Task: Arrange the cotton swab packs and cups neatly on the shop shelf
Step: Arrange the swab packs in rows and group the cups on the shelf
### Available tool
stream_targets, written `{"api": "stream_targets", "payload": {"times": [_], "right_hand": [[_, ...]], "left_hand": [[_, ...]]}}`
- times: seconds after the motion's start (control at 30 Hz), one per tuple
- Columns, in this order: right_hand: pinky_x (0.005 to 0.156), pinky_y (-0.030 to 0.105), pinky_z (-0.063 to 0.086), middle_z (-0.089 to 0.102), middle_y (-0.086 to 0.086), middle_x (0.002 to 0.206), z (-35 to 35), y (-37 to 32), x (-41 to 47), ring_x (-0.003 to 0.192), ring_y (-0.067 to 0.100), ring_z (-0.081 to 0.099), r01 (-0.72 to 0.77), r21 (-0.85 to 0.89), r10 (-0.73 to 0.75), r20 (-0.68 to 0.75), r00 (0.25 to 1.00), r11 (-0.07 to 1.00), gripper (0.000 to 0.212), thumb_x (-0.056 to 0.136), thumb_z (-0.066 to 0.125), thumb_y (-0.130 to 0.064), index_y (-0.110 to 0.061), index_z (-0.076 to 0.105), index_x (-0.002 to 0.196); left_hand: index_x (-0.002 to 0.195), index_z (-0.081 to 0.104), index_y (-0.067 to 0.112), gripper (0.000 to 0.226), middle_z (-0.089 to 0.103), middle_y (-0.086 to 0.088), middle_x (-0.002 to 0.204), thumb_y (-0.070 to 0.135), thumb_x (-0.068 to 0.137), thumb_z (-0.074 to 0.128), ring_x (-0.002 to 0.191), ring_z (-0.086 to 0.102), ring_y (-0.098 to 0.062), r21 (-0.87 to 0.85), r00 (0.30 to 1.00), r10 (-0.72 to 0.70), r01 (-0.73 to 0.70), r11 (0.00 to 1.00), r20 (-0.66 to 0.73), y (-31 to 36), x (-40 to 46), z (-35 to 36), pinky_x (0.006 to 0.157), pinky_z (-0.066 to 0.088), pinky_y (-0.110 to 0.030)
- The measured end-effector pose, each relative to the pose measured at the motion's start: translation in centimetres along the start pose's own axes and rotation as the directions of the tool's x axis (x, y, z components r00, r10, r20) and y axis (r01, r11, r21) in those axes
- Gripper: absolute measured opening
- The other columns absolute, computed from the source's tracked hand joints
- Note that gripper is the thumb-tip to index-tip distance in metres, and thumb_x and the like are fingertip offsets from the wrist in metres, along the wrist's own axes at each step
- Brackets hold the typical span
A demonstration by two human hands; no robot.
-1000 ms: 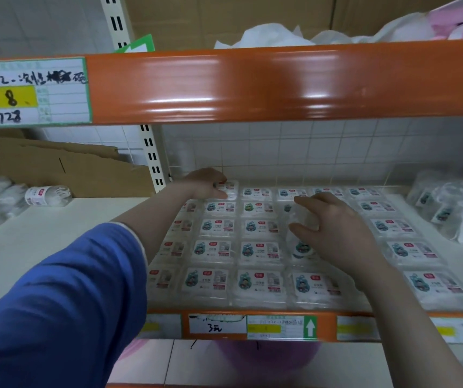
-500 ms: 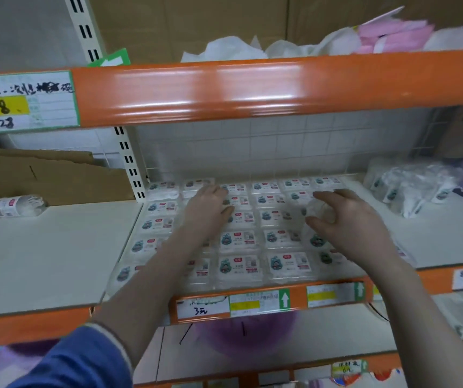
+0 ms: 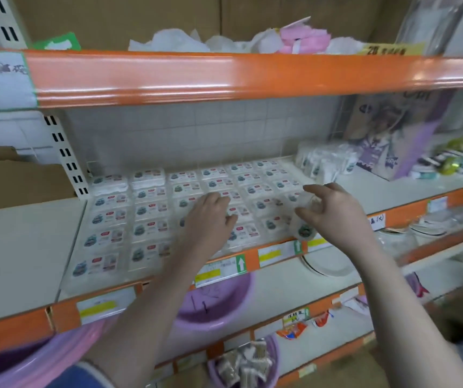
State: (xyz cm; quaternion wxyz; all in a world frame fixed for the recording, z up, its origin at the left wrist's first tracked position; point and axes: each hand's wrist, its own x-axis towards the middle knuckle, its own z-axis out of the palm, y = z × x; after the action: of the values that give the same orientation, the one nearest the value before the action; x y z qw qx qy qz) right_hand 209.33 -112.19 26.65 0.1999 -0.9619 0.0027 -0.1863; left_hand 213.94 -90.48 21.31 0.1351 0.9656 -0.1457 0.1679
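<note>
While your left hand (image 3: 209, 217) lies flat on the glossy rectangular swab packs (image 3: 152, 208), your right hand (image 3: 334, 211) grips a clear round cup (image 3: 304, 219) near the shelf (image 3: 23, 247) front edge; both have drawn nearer that edge.

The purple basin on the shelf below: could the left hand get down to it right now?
Probably yes. The left hand lies flat on the cotton swab packs and holds nothing. The purple basin sits open-fronted on the shelf just beneath, though the orange shelf edge means pulling back first.
</note>
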Motion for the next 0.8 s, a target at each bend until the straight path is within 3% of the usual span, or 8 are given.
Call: {"api": "stream_targets", "payload": {"times": [0.23,0.43,0.57,0.63,0.7,0.8], "right_hand": [[0.084,0.033,0.04,0.056,0.011,0.115,-1.3,5.9,1.6,0.106,0.031,0.055,-0.035,0.018,0.035,-0.034,0.999,0.999,0.049,0.081,0.067,-0.03,-0.019,0.057,0.128],[0.085,0.032,0.038,0.056,0.012,0.118,-2.8,13.4,5.8,0.108,0.032,0.054,0.042,0.024,-0.041,-0.052,0.998,0.999,0.049,0.08,0.068,-0.028,-0.018,0.058,0.127],[0.085,0.035,0.041,0.056,0.013,0.121,-3.6,18.2,8.8,0.109,0.032,0.053,0.112,0.043,-0.111,-0.021,0.994,0.993,0.049,0.081,0.068,-0.027,-0.018,0.057,0.127],[0.087,0.037,0.042,0.056,0.013,0.122,-3.7,20.2,10.4,0.109,0.033,0.054,0.148,0.048,-0.149,0.009,0.989,0.988,0.049,0.08,0.069,-0.027,-0.018,0.057,0.127],[0.089,0.036,0.042,0.055,0.013,0.123,-3.6,21.7,12.0,0.11,0.033,0.054,0.187,0.051,-0.189,0.042,0.981,0.981,0.049,0.081,0.068,-0.028,-0.018,0.057,0.128],[0.089,0.036,0.041,0.056,0.014,0.121,-3.2,23.0,14.3,0.111,0.032,0.053,0.235,0.046,-0.237,0.074,0.969,0.971,0.049,0.082,0.068,-0.029,-0.017,0.056,0.128]], "left_hand": [[0.132,0.048,0.011,0.043,0.047,-0.005,0.134,0.034,0.096,0.046,0.127,0.037,-0.022,0.004,0.999,0.0,0.0,1.0,-0.035,5.1,2.3,2.1,0.106,0.026,-0.03],[0.129,0.052,0.009,0.04,0.049,-0.01,0.133,0.029,0.094,0.05,0.128,0.038,-0.026,-0.019,0.994,-0.064,0.062,0.998,-0.087,11.7,6.4,5.6,0.106,0.026,-0.032],[0.114,0.062,0.001,0.035,0.059,-0.019,0.116,0.023,0.087,0.058,0.112,0.052,-0.037,-0.053,0.983,-0.155,0.15,0.987,-0.1,15.5,8.8,7.9,0.098,0.039,-0.042],[0.109,0.064,0.002,0.042,0.062,-0.019,0.11,0.031,0.084,0.046,0.105,0.056,-0.037,-0.057,0.973,-0.211,0.206,0.977,-0.091,16.9,9.6,8.7,0.093,0.044,-0.042],[0.113,0.063,0.005,0.048,0.06,-0.015,0.116,0.036,0.085,0.039,0.11,0.053,-0.034,-0.006,0.97,-0.223,0.223,0.975,-0.101,17.9,10.2,9.1,0.092,0.042,-0.039],[0.125,0.055,0.012,0.038,0.052,-0.007,0.13,0.03,0.092,0.047,0.121,0.045,-0.025,0.062,0.959,-0.268,0.275,0.96,-0.096,18.6,11.0,9.5,0.095,0.035,-0.033]]}}
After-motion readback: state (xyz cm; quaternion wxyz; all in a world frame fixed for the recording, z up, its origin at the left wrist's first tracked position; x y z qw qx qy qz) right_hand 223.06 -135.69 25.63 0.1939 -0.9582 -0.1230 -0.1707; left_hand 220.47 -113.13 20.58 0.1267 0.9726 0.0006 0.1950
